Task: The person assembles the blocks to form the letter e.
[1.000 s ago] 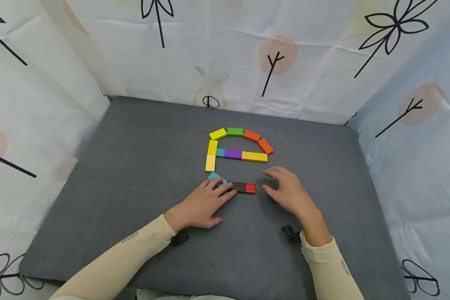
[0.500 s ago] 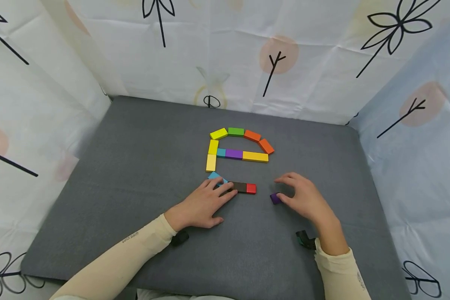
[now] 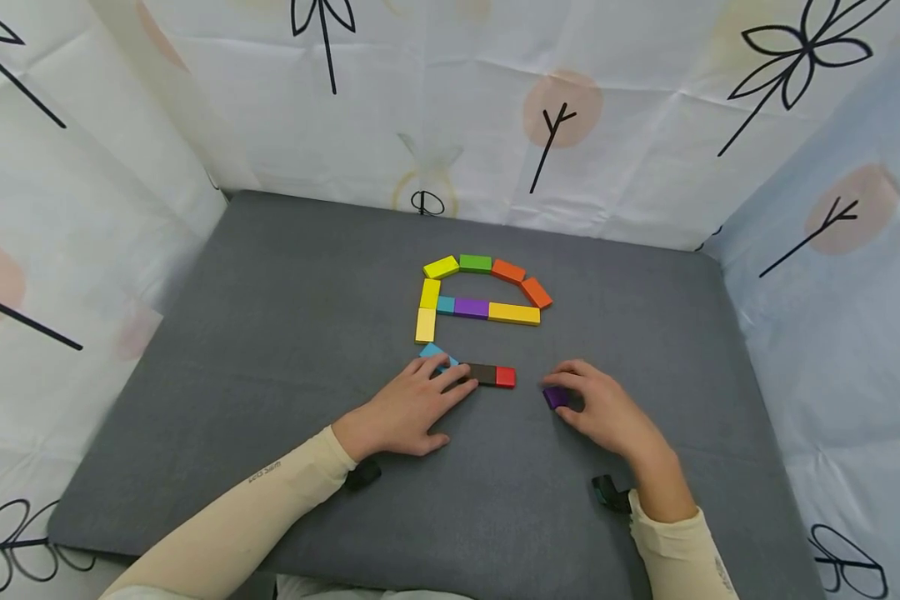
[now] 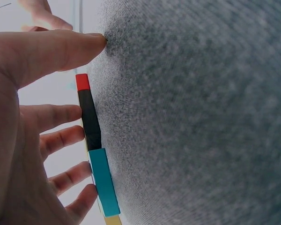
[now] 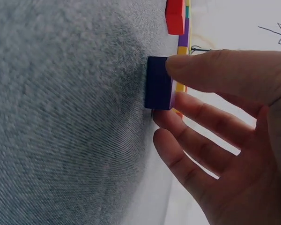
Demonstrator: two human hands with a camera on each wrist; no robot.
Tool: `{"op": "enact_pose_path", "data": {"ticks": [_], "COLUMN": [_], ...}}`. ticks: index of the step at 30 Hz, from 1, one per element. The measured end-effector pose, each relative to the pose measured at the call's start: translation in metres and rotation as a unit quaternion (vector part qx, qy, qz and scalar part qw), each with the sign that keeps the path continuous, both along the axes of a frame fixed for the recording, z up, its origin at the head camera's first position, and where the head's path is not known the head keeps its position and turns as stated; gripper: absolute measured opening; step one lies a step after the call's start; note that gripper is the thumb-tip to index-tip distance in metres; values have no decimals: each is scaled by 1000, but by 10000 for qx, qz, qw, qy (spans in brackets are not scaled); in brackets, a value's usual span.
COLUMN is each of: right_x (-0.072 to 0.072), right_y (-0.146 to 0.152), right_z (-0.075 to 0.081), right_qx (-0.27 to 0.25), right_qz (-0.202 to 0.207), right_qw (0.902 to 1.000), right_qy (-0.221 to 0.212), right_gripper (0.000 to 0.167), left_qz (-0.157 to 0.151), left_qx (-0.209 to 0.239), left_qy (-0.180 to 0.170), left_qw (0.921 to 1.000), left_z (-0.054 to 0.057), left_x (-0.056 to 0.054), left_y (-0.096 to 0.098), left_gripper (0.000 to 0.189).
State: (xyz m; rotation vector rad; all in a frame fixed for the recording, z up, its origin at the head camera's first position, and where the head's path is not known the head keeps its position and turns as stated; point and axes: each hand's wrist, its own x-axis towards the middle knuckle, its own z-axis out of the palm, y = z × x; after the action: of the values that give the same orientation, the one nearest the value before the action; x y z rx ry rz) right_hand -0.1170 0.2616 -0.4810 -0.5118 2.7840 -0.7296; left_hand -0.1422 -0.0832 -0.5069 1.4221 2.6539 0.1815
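Observation:
My left hand (image 3: 412, 407) lies flat with fingers extended, fingertips touching the light blue block (image 3: 431, 354) and the black block (image 3: 483, 375). In the left wrist view, the teal-looking blue block (image 4: 104, 183), black block (image 4: 89, 115) and red block (image 4: 82, 81) stand in line beyond the fingertips. A red block (image 3: 506, 377) adjoins the black one's right end. My right hand (image 3: 603, 406) has a small dark purple block (image 3: 554, 397) between thumb and fingers, right of the red block with a gap. The right wrist view shows the thumb against this purple block (image 5: 158, 83).
Beyond the hands, yellow (image 3: 441, 267), green (image 3: 476, 264) and orange blocks (image 3: 508, 271) form an arch. A row with a purple block (image 3: 471, 308) and a long yellow block (image 3: 513, 313) crosses below it. Everything lies on a grey padded table (image 3: 307, 292); printed curtains (image 3: 630, 167) surround it.
My right hand moved right and toward me, uncovering the small purple block, then its fingers closed around that block. The left hand stays on its blocks.

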Motion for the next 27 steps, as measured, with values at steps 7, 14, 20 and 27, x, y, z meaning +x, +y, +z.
{"op": "enact_pose_path", "data": {"ticks": [7,14,20,27], "right_x": [1,0,-4,-7], "right_y": [-3,-3,-8,-16], "right_z": [-5,-6,-3,2], "right_qx": [99,81,28,-24], "right_qz": [-13,-67,-162,-226], "right_qw": [9999,9996,9993,9987], "right_qy": [55,246,346,446], "right_gripper": [39,37,36,37], "left_qz": [3,42,38,51], "left_qx": [12,-4,-6,-130], "left_qy": [-27,-195,-247,-282], "left_qw": [10000,9998,9997,9995], "left_z": [-1,1,3,5], "left_x": [0,-1,-1,0], "left_y": [0,0,0,1], "left_gripper": [84,84,84,87]}}
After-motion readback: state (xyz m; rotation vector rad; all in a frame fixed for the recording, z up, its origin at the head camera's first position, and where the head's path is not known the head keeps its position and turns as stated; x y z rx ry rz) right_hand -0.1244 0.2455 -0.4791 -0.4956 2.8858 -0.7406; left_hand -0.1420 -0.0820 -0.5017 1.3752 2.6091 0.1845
